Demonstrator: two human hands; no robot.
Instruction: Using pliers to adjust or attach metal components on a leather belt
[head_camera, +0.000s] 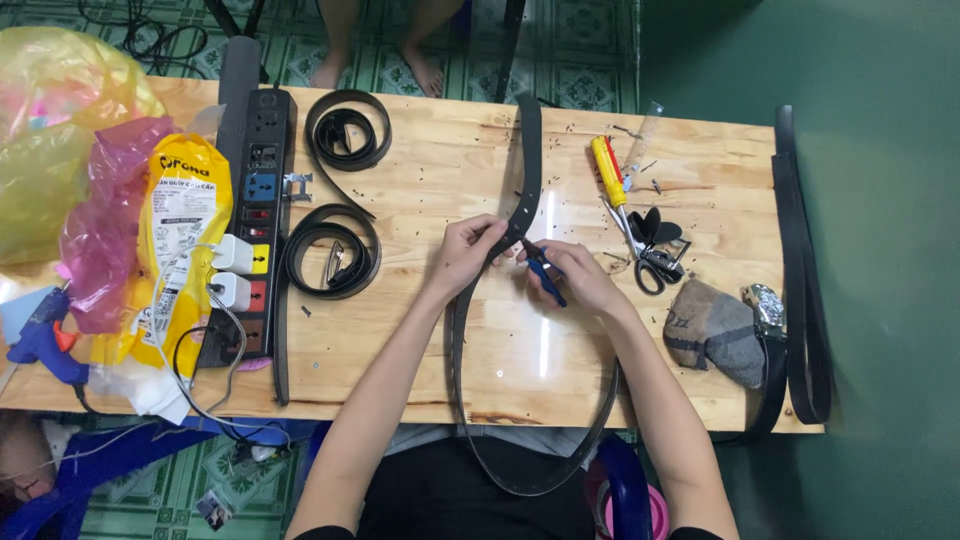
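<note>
Your left hand (468, 252) pinches the black belt (527, 170) where it crosses the middle of the wooden tabletop (430, 330). From that pinch the strap's long axis runs away from you toward the far edge, while the rest loops back over the near edge into your lap. Your right hand (580, 280), fingers closed around a small blue-handled tool (545, 278), holds its tip just beside the pinch, touching the strap.

A single head-worn camera looks almost straight down from above the seated person onto the wooden table (420, 340). The table's near edge lies toward the bottom of the frame and its far edge toward the top. The whole tabletop fits in view, with green floor (880, 200) visible beyond it.
</note>
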